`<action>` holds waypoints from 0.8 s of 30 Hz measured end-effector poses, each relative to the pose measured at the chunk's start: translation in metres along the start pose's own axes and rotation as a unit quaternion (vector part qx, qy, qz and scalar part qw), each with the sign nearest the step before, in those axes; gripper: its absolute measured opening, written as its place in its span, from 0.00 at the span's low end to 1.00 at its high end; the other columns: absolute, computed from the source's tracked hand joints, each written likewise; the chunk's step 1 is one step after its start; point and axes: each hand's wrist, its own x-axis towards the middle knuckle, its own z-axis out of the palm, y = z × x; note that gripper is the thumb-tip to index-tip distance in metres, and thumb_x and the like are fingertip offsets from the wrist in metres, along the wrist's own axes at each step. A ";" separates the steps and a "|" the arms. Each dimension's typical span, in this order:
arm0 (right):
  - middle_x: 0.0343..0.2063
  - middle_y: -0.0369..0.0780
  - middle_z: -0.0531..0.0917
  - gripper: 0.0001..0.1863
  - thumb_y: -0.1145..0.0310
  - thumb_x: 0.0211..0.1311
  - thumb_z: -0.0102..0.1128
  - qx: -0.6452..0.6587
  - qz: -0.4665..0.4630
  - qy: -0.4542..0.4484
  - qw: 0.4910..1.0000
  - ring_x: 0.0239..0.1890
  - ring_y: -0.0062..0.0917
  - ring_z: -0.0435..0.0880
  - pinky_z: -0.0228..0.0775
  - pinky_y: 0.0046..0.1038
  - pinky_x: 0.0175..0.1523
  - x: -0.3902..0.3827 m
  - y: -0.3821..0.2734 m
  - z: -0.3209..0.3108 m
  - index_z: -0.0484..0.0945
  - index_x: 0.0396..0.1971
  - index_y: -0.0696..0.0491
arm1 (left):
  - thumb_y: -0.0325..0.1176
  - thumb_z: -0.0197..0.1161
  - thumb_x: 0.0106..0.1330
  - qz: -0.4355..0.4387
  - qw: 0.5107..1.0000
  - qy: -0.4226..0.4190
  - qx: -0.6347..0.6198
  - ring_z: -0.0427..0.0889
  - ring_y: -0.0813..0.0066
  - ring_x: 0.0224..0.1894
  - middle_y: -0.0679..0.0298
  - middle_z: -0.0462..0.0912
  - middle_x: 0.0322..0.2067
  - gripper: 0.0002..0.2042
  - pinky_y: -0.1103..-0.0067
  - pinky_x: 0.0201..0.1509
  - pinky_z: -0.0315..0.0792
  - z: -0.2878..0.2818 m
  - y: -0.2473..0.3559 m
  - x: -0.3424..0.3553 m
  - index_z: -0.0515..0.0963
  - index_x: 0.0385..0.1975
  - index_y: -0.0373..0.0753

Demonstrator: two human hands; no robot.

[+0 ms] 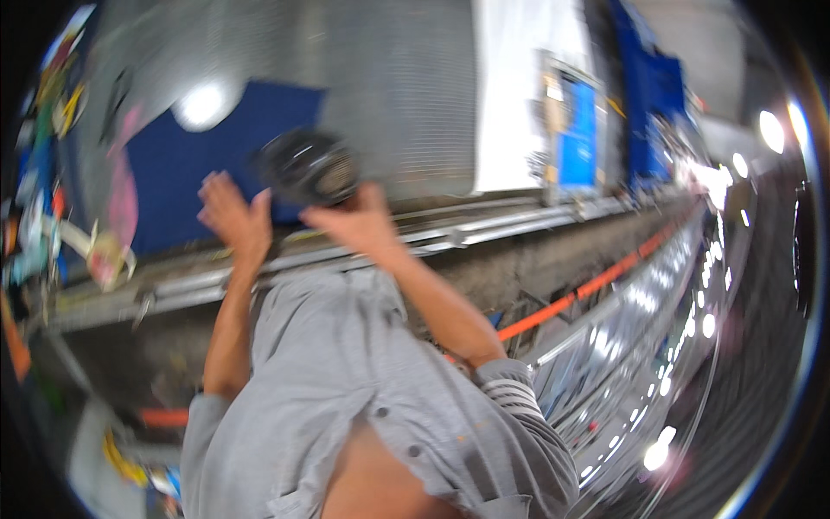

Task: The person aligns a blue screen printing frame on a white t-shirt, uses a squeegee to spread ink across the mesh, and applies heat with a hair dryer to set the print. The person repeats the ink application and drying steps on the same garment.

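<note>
A navy blue fabric piece [186, 177] with a curved cut-out at its top edge lies flat on the grey worktable [406, 52]. Over its lower right part, my left hand [235, 216] is open, fingers and thumb apart, holding nothing. A black, shiny, rounded object [307, 164] with a tan textured end rests at the fabric's right edge; motion blur hides its exact kind. Around its near end my right hand [363, 227] is closed, thumb pointing left and fingers on the far right side, partly hidden.
Past the grey surface lie a white sheet [523, 95], a bright blue panel [577, 134] and a dark blue stack [648, 86]. Colourful clutter [39, 199] fills the left end. A metal rail [493, 232] edges the table near me, with an orange bar [579, 294] below.
</note>
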 end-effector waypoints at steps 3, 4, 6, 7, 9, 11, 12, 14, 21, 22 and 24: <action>0.39 0.40 0.87 0.22 0.61 0.52 0.75 -0.309 -0.215 0.039 0.925 0.40 0.27 0.85 0.77 0.31 0.46 -0.032 0.012 -0.020 0.83 0.44 0.57 | 0.47 0.54 0.72 -0.014 0.998 0.058 0.031 0.39 0.47 0.78 0.52 0.44 0.77 0.37 0.43 0.74 0.35 0.012 -0.013 -0.002 0.48 0.76 0.41; 0.37 0.40 0.88 0.23 0.58 0.53 0.74 -0.395 -0.205 0.054 0.894 0.39 0.29 0.86 0.78 0.32 0.46 -0.045 0.012 -0.030 0.83 0.46 0.55 | 0.52 0.52 0.74 -0.036 0.997 0.062 0.017 0.39 0.48 0.78 0.52 0.44 0.77 0.37 0.41 0.73 0.36 0.017 -0.019 -0.003 0.48 0.76 0.40; 0.34 0.38 0.89 0.24 0.53 0.54 0.71 -0.281 0.009 0.065 0.958 0.37 0.32 0.88 0.78 0.33 0.47 -0.081 -0.002 -0.068 0.83 0.47 0.53 | 0.55 0.53 0.73 -0.053 0.997 0.064 0.000 0.41 0.46 0.78 0.50 0.46 0.76 0.38 0.39 0.72 0.37 0.014 -0.017 -0.002 0.51 0.75 0.38; 0.33 0.39 0.89 0.24 0.55 0.53 0.73 -0.280 0.035 0.086 0.956 0.36 0.31 0.88 0.78 0.32 0.46 -0.100 0.005 -0.092 0.83 0.46 0.54 | 0.54 0.54 0.73 -0.048 0.995 0.087 -0.007 0.43 0.46 0.78 0.49 0.49 0.75 0.37 0.39 0.72 0.37 0.013 -0.017 0.000 0.53 0.74 0.37; 0.36 0.39 0.89 0.22 0.58 0.52 0.74 -0.180 0.015 0.161 0.970 0.38 0.27 0.88 0.78 0.31 0.47 -0.143 0.010 -0.154 0.85 0.45 0.54 | 0.53 0.54 0.74 -0.026 0.994 0.106 -0.017 0.46 0.46 0.77 0.48 0.52 0.74 0.36 0.42 0.73 0.39 0.013 0.004 0.010 0.54 0.73 0.35; 0.36 0.40 0.89 0.22 0.60 0.50 0.75 -0.220 0.048 0.250 0.942 0.38 0.26 0.88 0.78 0.31 0.47 -0.190 -0.009 -0.212 0.85 0.44 0.54 | 0.50 0.55 0.74 0.014 0.989 0.138 -0.047 0.48 0.45 0.76 0.47 0.54 0.74 0.34 0.46 0.74 0.42 0.013 0.030 0.018 0.56 0.72 0.34; 0.35 0.41 0.89 0.22 0.60 0.48 0.76 -0.247 0.062 0.309 0.916 0.38 0.28 0.88 0.78 0.32 0.46 -0.212 -0.015 -0.247 0.86 0.43 0.55 | 0.48 0.55 0.74 0.035 0.985 0.161 -0.053 0.49 0.45 0.76 0.47 0.55 0.73 0.34 0.49 0.74 0.43 0.010 0.044 0.023 0.57 0.72 0.34; 0.35 0.44 0.89 0.24 0.58 0.45 0.78 -0.323 0.122 0.421 0.839 0.38 0.31 0.88 0.78 0.33 0.45 -0.252 -0.034 -0.318 0.86 0.41 0.57 | 0.45 0.57 0.74 0.056 0.978 0.169 -0.108 0.55 0.48 0.73 0.47 0.59 0.71 0.31 0.56 0.74 0.49 0.016 0.079 0.033 0.59 0.70 0.33; 0.31 0.51 0.86 0.21 0.57 0.49 0.63 -0.473 0.186 0.595 0.622 0.38 0.47 0.85 0.74 0.43 0.48 -0.288 -0.006 -0.614 0.84 0.39 0.56 | 0.43 0.60 0.72 -0.127 0.833 -0.145 -0.519 0.76 0.65 0.57 0.58 0.81 0.50 0.21 0.67 0.64 0.67 0.089 0.291 0.044 0.76 0.56 0.34; 0.35 0.51 0.85 0.21 0.60 0.52 0.63 -0.454 0.145 0.598 0.644 0.40 0.48 0.83 0.73 0.43 0.49 -0.270 -0.002 -0.647 0.83 0.44 0.57 | 0.45 0.60 0.72 -0.146 0.795 -0.207 -0.551 0.76 0.64 0.59 0.56 0.80 0.52 0.23 0.64 0.64 0.68 0.112 0.330 0.043 0.75 0.58 0.33; 0.38 0.51 0.83 0.21 0.64 0.55 0.62 -0.500 0.032 0.576 0.646 0.42 0.48 0.82 0.72 0.43 0.50 -0.235 0.038 -0.717 0.80 0.48 0.56 | 0.45 0.60 0.72 -0.128 0.742 -0.300 -0.586 0.76 0.61 0.59 0.53 0.78 0.55 0.25 0.62 0.64 0.70 0.130 0.430 0.029 0.71 0.60 0.32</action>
